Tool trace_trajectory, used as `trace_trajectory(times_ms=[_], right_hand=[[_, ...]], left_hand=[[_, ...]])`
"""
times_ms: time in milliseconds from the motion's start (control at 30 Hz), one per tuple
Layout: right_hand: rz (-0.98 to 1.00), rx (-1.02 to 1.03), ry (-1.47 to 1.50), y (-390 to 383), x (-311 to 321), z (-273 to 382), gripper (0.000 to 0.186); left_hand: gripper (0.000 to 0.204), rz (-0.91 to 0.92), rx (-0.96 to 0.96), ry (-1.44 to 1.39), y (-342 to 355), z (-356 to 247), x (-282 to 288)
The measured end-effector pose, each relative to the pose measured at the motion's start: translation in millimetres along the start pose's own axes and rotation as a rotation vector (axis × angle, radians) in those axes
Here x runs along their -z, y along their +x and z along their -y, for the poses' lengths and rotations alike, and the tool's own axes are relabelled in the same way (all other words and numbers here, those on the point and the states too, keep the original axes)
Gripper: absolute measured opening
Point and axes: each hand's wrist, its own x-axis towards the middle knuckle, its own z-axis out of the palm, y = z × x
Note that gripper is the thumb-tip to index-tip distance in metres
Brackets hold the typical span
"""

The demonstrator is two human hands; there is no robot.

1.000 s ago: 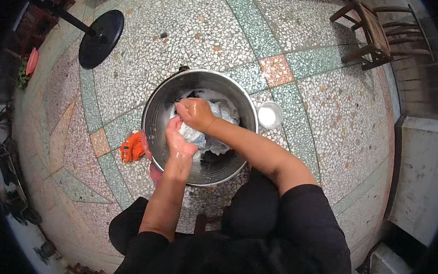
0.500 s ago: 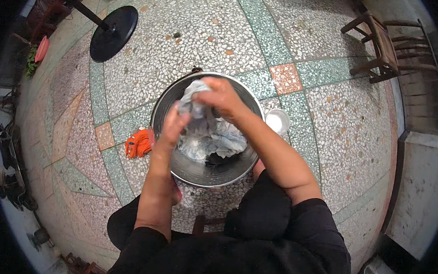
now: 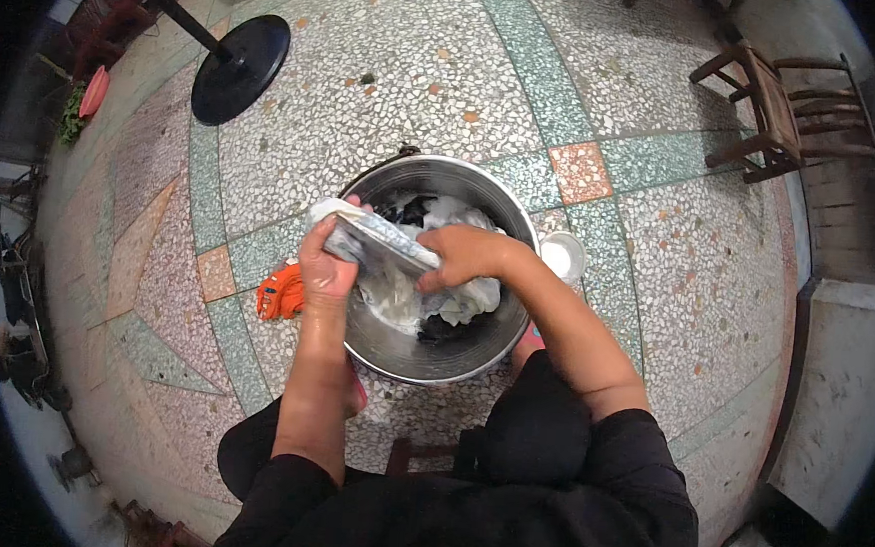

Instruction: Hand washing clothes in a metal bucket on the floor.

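A wet, pale grey-white cloth [image 3: 375, 232] is stretched between my two hands over a round metal basin [image 3: 421, 375]. My left hand [image 3: 328, 263] grips its left end at the basin's left rim, fingers curled behind the fabric. At the other end, my right hand [image 3: 459, 256] closes on the cloth with the thumb on top. Below, more wet laundry [image 3: 471, 298] lies in the basin, whitish with some dark pieces. Part of that heap is hidden under my hands and the held cloth.
An orange cloth [image 3: 281, 292] lies on the floor left of the basin. Close to its right side stands a small whitish bowl [image 3: 563, 257]. Farther off are a black round stand base [image 3: 240, 69] and a wooden chair [image 3: 768, 108].
The bunched cloth has been lowered and pulled out lengthwise between my hands. My right hand has come down and toward me; my left hand has shifted slightly left.
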Motion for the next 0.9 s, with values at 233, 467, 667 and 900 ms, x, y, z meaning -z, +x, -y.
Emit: trace_trajectory(times_ms=[233, 467, 667, 900], right_hand=[[-0.745, 0.030, 0.585, 55.4, -28.8, -35.7, 0.022], [-0.664, 0.505, -0.105, 55.9, -94.0, 26.0, 0.020], [-0.807, 0.185, -0.026, 57.3, -103.5, 1.7, 0.016], [-0.799, 0.064, 0.066, 69.4, -91.7, -23.0, 0.019]], left_hand=[[0.041, -0.162, 0.374, -0.304, -7.1, 57.3, 8.4], [0.048, 0.187, -0.133, 0.049, -38.2, 68.2, 28.5], [0.044, -0.059, 0.173, -0.119, -39.5, 84.3, 14.1], [0.046, -0.285, 0.270, -0.181, -26.0, 104.4, 15.0]])
